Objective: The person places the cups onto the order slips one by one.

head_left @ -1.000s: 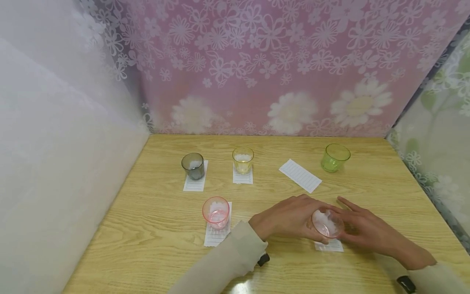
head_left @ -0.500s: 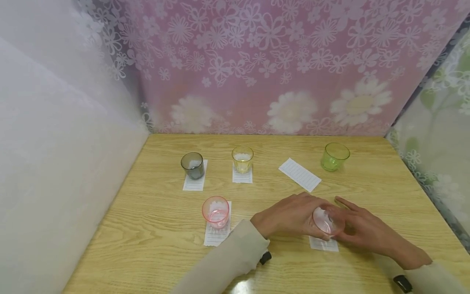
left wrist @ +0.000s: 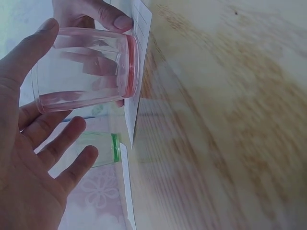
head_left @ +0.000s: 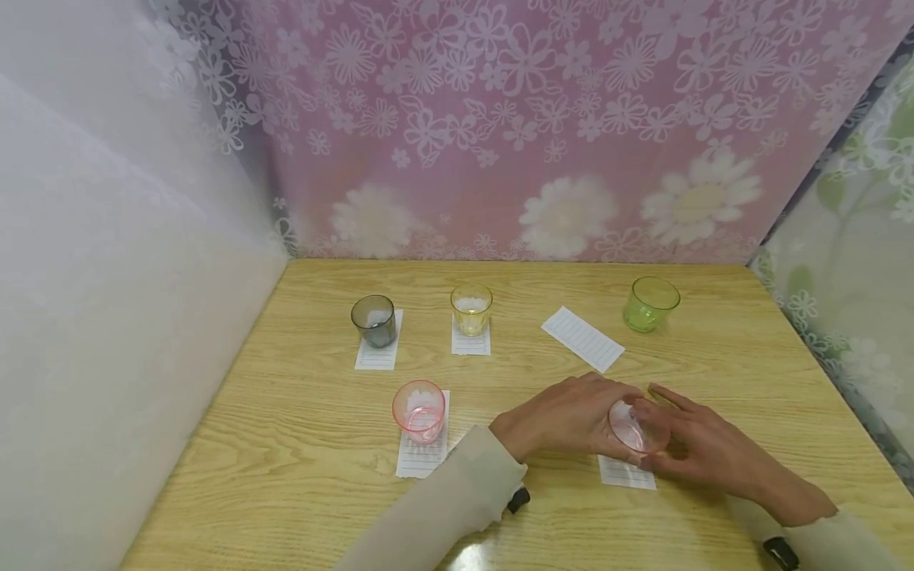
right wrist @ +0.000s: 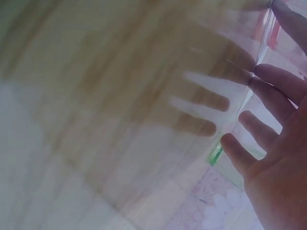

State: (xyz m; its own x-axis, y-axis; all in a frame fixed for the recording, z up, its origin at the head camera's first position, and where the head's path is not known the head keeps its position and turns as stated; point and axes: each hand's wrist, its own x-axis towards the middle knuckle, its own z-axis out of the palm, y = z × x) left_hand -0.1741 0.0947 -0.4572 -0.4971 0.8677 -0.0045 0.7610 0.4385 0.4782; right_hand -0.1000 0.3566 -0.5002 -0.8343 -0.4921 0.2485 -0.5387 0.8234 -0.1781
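Observation:
A transparent cup with a pink tint (head_left: pixel 631 430) stands between both hands at the right front, at the back end of a lined paper slip (head_left: pixel 627 474). My left hand (head_left: pixel 567 416) grips its left side; in the left wrist view the thumb lies along one wall, with fingers behind the cup. From the right, my right hand (head_left: pixel 717 454) curves its fingers and thumb round the cup low near its base. The right wrist view shows several fingertips (right wrist: pixel 259 69) of that hand down at the tabletop.
Pink (head_left: pixel 420 412), grey (head_left: pixel 374 321) and yellow (head_left: pixel 472 309) cups stand on lined slips to the left. A green cup (head_left: pixel 651 304) stands at the back right on bare wood, beside a slanted loose slip (head_left: pixel 583 339). Flowered walls enclose the wooden table (head_left: pixel 286 444).
The slip under the held cup has slid slightly left, and the cup now sits nearer the slip's back end. My right hand has shifted slightly left; the other cups stay put.

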